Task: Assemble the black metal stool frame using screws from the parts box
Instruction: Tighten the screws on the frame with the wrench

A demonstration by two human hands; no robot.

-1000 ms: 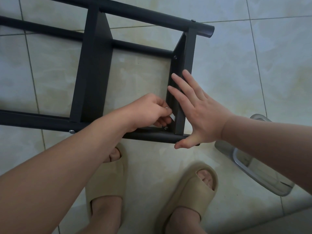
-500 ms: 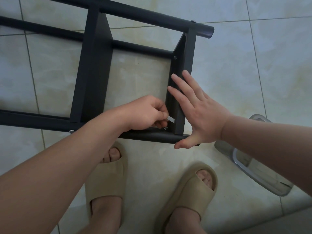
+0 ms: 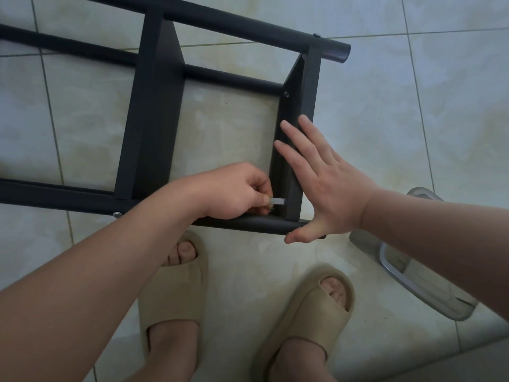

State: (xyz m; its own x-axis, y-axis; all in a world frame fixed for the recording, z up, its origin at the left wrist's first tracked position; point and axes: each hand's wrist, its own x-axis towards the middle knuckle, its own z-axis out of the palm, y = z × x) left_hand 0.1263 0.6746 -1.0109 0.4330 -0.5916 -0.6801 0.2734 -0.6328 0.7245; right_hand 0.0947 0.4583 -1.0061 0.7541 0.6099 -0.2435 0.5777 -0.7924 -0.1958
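- across the middle and upper left of the frame, a black metal stool frame (image 3: pixel 154 119) lies on its side on the pale glossy tiled floor (image 3: pixel 385 119). its round tubes run from the left edge to right of centre and are joined by flat crosspieces.
- at lower centre, the left hand (image 3: pixel 234 191) is curled into a loose fist. its thumb and fingers (image 3: pixel 259 186) are clamped on the left end of a small silver metal tool (image 3: pixel 276 201).
- the tool's other end points right, into the corner where the right-hand crosspiece meets the lower tube. what it touches there is too small to tell.
- right of centre, the right hand (image 3: pixel 330 194) lies flat against the outer face of that same crosspiece. its fingers (image 3: pixel 297 150) are straight and slightly apart, pointing to the upper left, and the thumb is spread wide by the end of the lower tube.
- a silver screw head (image 3: pixel 117 215) shows on the lower tube at the left, and another sits on the upper tube near its open end.
- at the right edge, a clear plastic parts box (image 3: pixel 396 271) rests on the floor, partly hidden by the right forearm and well apart from the left hand. its contents cannot be made out.
- along the bottom, two feet in beige foam slide sandals (image 3: pixel 176 288) stand just below the lower tube.
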